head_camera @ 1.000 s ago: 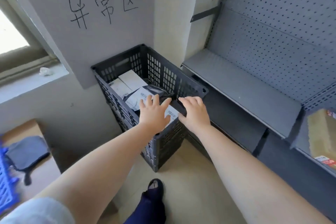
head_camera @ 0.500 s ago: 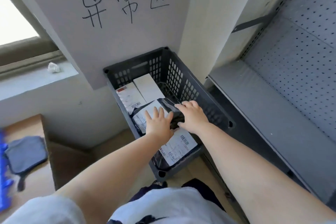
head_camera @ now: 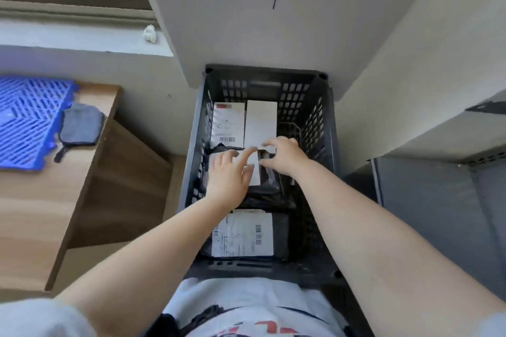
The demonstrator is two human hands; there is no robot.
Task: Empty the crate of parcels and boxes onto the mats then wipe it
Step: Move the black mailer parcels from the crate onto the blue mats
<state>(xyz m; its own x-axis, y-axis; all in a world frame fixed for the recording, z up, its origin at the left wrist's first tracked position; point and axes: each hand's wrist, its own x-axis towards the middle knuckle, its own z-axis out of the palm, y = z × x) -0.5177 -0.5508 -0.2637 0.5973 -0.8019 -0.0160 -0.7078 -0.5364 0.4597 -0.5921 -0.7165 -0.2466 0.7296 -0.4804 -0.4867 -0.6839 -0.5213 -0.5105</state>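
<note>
Since half a second ago my view has swung down over the dark plastic crate at centre frame, and both hands have slid deeper, from the near end toward the middle. My left hand lies with fingers spread and nearly straight on the black poly-bag parcel; my right hand reaches across the parcel's far edge, fingers bent, though I cannot tell whether they have closed on the bag or only touch it. Two white boxes sit side by side at the crate's far end, and a second black parcel with a white shipping label lies at the near end. Nothing has left the crate yet. The blue mat waits at the left edge on a wooden surface, a grey cloth beside it. As I judge it, the slick bag could slip from flat fingers on the lift, or catch the crate's wall; the carry to the mat is long, so a loose hold may drop it short.
</note>
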